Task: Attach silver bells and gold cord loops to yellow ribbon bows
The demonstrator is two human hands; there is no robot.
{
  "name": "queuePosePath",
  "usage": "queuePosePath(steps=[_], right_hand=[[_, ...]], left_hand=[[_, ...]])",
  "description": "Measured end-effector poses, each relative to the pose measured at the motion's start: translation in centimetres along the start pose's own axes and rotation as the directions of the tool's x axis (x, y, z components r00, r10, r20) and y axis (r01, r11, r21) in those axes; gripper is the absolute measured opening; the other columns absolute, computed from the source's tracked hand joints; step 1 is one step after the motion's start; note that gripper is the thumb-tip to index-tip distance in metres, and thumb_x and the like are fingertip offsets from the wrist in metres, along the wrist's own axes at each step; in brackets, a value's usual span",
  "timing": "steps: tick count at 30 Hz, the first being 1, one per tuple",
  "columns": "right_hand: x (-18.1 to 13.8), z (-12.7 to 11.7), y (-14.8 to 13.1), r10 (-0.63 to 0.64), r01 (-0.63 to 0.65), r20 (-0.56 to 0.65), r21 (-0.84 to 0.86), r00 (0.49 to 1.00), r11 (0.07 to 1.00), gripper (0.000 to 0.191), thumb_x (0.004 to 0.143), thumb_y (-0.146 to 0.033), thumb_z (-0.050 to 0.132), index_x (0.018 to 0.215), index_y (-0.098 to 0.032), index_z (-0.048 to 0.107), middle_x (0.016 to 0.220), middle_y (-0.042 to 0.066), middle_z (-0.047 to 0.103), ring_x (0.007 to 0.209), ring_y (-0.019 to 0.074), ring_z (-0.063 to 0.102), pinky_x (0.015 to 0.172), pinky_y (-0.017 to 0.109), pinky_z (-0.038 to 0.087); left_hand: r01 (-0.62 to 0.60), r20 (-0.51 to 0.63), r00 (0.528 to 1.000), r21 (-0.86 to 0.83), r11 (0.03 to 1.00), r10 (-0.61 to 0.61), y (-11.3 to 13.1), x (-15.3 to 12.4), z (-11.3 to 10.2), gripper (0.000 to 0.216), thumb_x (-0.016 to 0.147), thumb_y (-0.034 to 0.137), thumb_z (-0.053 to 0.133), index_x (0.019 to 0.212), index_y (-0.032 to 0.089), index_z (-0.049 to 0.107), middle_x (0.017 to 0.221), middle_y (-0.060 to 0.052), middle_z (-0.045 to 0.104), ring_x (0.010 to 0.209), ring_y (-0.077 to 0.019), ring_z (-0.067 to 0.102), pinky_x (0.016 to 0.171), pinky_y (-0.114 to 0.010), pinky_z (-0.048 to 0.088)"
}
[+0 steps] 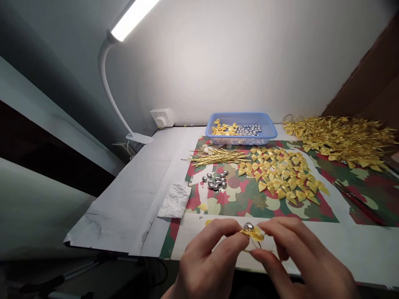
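Near the table's front edge, my left hand (215, 253) pinches the left side of a yellow ribbon bow (257, 234) between thumb and forefinger. A shiny silver bell (248, 226) sits on top of the bow's middle. Below the bow a thin gold tie (256, 245) curves toward my right hand (299, 249). The right fingers are bent around the bow's right side, with the thumb low by the tie; the exact contact is partly hidden. Beyond my hands lie loose silver bells (217, 181), a bundle of gold ties (218, 157) and many yellow bows (280, 172).
A blue basket (272, 132) with bows and bells stands by the wall. At right are a heap of finished-looking gold ties with bows (343, 137) and dark red-handled tweezers (361, 203). Crumpled white paper (175, 201) lies left; a clip lamp (109, 83) shines above.
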State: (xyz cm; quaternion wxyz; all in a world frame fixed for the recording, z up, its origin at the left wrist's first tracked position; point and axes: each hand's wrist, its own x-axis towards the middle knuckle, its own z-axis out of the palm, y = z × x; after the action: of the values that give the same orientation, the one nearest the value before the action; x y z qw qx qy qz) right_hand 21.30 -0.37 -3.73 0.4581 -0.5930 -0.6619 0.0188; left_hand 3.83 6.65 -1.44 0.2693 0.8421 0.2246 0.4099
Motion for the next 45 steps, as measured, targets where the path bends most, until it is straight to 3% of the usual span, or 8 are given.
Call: queuePosePath(steps=[4,8,16,20,26,34,40,45], right_hand=[[1.2,0.3,0.5,-0.081,0.068,0.075,0.165,0.994,0.984,0.014,0.096,-0.007,0.05,0.1,-0.02,0.057,0.085,0.003,0.061,0.073,0.0123,0.062,0.067,0.021,0.05],[1.9,-0.2,0.4,0.048,-0.115,0.246,0.267,0.968,0.957,0.015,0.097,-0.014,0.05,0.085,-0.021,0.053,0.072,-0.002,0.053,0.059,0.0101,0.051,0.055,0.021,0.042],[2.5,-0.8,0.5,0.213,-0.397,0.492,0.306,0.844,0.865,0.029,0.102,-0.032,0.043,0.076,-0.022,0.051,0.067,-0.002,0.05,0.058,0.0124,0.049,0.052,0.025,0.038],[2.7,-1.0,0.9,0.216,-0.447,0.574,0.3,0.79,0.842,0.028,0.102,-0.033,0.043,0.078,-0.022,0.054,0.07,-0.002,0.054,0.062,0.0125,0.052,0.054,0.024,0.04],[2.8,-1.0,0.9,0.17,-0.382,0.567,0.278,0.806,0.882,0.026,0.101,-0.028,0.044,0.076,-0.022,0.052,0.069,-0.004,0.055,0.06,0.0106,0.052,0.053,0.023,0.04],[3.1,-1.1,0.8,0.076,-0.216,0.52,0.213,0.85,0.953,0.023,0.1,-0.02,0.046,0.077,-0.021,0.051,0.07,-0.004,0.054,0.058,0.0084,0.053,0.053,0.022,0.04],[2.9,-1.3,0.7,0.087,-0.234,0.524,0.221,0.847,0.947,0.021,0.099,-0.019,0.046,0.079,-0.021,0.052,0.07,-0.004,0.055,0.059,0.0087,0.054,0.053,0.023,0.04],[3.0,-1.3,0.6,0.092,-0.24,0.513,0.23,0.854,0.943,0.022,0.099,-0.019,0.047,0.078,-0.022,0.052,0.07,-0.004,0.056,0.059,0.0085,0.054,0.053,0.021,0.041]], left_hand=[[0.061,-0.018,0.998,-0.073,0.995,-0.063,0.0,0.6,0.2,0.027,0.084,-0.007,0.06,0.099,0.015,0.064,0.088,-0.005,0.068,0.079,-0.0147,0.067,0.07,-0.021,0.058],[0.206,-0.055,0.976,-0.094,0.974,-0.212,0.2,0.4,0.7,0.04,0.082,-0.005,0.062,0.111,0.022,0.059,0.088,0.0,0.069,0.075,-0.0129,0.067,0.071,-0.02,0.059],[0.535,0.191,0.844,-0.235,0.811,-0.501,0.3,-0.7,-0.1,0.047,0.091,0.008,0.057,0.134,0.026,0.054,0.124,-0.013,0.067,0.099,-0.0246,0.072,0.086,-0.035,0.063],[0.587,0.267,0.808,-0.283,0.758,-0.526,0.5,-0.2,-0.8,0.039,0.094,0.01,0.053,0.13,0.026,0.058,0.11,-0.01,0.07,0.088,-0.0204,0.071,0.077,-0.03,0.064],[0.558,0.246,0.829,-0.427,0.712,-0.502,1.0,0.9,-0.5,0.042,0.084,0.0,0.059,0.112,0.031,0.067,0.113,-0.004,0.061,0.086,-0.0148,0.069,0.075,-0.024,0.06],[0.635,0.309,0.772,-0.39,0.667,-0.555,1.3,1.1,-1.2,0.025,0.092,0.009,0.05,0.103,0.023,0.068,0.119,-0.01,0.06,0.068,-0.0119,0.07,0.066,-0.025,0.062],[0.44,0.173,0.891,-0.091,0.894,-0.421,0.7,0.9,-0.6,0.021,0.083,0.004,0.061,0.093,0.023,0.066,0.088,-0.009,0.071,0.125,-0.0303,0.057,0.081,-0.031,0.06],[0.261,0.128,0.955,0.069,0.963,-0.268,0.6,0.9,-0.4,0.023,0.086,0.0,0.058,0.088,0.022,0.062,0.076,-0.004,0.07,0.12,-0.0251,0.06,0.087,-0.029,0.056]])
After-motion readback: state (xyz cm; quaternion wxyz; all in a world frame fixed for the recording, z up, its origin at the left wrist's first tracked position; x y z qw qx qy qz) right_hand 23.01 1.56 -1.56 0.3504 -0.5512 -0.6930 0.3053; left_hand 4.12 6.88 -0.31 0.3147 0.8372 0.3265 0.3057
